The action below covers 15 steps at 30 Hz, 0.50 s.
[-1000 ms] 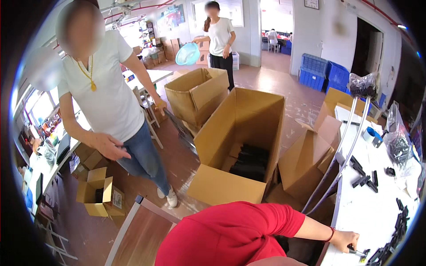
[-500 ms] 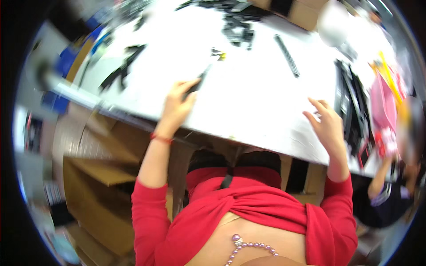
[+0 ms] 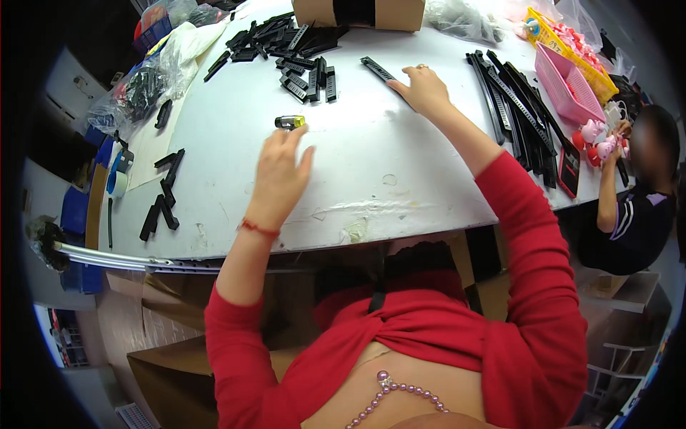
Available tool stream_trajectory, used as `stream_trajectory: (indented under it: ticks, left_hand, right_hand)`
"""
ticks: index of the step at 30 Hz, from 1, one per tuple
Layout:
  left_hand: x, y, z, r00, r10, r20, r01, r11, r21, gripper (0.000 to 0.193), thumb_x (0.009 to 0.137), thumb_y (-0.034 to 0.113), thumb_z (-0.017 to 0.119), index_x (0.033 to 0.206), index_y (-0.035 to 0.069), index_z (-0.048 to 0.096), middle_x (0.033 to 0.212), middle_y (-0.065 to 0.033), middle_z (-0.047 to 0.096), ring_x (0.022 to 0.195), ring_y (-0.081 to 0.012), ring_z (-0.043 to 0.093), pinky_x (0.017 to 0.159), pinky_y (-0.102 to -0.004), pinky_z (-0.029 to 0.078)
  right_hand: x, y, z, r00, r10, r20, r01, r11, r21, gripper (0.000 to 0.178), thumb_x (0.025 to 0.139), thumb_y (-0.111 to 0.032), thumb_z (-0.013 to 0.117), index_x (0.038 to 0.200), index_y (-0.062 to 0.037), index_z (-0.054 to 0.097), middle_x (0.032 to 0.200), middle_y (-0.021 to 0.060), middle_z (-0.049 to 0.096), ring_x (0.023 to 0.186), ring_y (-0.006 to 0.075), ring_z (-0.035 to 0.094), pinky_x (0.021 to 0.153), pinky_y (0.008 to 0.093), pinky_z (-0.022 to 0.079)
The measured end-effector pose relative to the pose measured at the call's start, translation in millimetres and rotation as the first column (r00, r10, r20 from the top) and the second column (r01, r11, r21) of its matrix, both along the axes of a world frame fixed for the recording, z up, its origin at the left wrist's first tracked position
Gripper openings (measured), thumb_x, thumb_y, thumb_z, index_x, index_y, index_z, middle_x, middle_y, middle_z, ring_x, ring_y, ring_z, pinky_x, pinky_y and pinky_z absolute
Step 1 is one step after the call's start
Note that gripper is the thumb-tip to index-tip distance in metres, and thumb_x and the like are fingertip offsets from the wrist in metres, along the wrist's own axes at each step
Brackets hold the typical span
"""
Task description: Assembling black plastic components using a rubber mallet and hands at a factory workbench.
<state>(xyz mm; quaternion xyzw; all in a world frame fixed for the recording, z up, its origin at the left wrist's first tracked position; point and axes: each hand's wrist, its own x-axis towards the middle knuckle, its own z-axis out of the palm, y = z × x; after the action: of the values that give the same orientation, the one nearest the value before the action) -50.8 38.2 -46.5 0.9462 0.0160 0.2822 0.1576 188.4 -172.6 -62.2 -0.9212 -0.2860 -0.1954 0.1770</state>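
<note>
My left hand (image 3: pixel 279 171) is over the table with its fingers stretched out and the thumb apart; I see nothing in it. Just beyond its fingertips lies a small cylindrical black, silver and yellow object (image 3: pixel 289 121). My right hand (image 3: pixel 426 93) reaches over a long black slotted strip (image 3: pixel 376 68) lying aslant on the tabletop. Its thumb is at the strip's edge and the fingers are spread above it, partly covering the strip. Whether the thumb touches the strip, I cannot tell.
Short black slotted pieces (image 3: pixel 311 77) are heaped at the far middle, before a cardboard box (image 3: pixel 400 14). More black pieces (image 3: pixel 166 196) lie at left. Long black strips (image 3: pixel 518 107) and a phone (image 3: pixel 569 171) are at right, near a pink basket (image 3: pixel 568 82) and a co-worker (image 3: pixel 632 214).
My left hand no longer shows the dark piece it held. My right hand has moved forward to the long strip. The view has turned, shifting everything.
</note>
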Motion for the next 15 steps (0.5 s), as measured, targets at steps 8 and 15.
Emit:
stream_trajectory:
  ticks: [8, 15]
  left_hand:
    - [101, 3, -7, 0.983, -0.178, -0.047, 0.178, 0.984, -0.004, 0.031, 0.092, 0.020, 0.064, 0.115, 0.000, 0.064, 0.098, -0.0167, 0.066, 0.092, -0.0285, 0.066, 0.082, -0.0373, 0.053]
    - [65, -41, 15, 0.685, -0.714, -0.148, 0.307, 0.467, -0.830, 0.042, 0.098, 0.019, 0.062, 0.132, -0.003, 0.054, 0.099, -0.0113, 0.072, 0.080, -0.0152, 0.069, 0.070, -0.0290, 0.058]
  right_hand:
    - [4, 12, -5, 0.788, 0.055, -0.613, 0.071, 0.981, 0.180, 0.044, 0.081, -0.030, 0.075, 0.107, 0.0044, 0.066, 0.098, 0.0170, 0.071, 0.084, 0.0290, 0.071, 0.075, 0.0374, 0.057]
    - [-128, -21, 36, 0.545, 0.726, -0.419, 0.355, 0.253, 0.900, 0.026, 0.091, -0.018, 0.072, 0.100, 0.0043, 0.063, 0.105, 0.0170, 0.070, 0.093, 0.0219, 0.070, 0.085, 0.0324, 0.059]
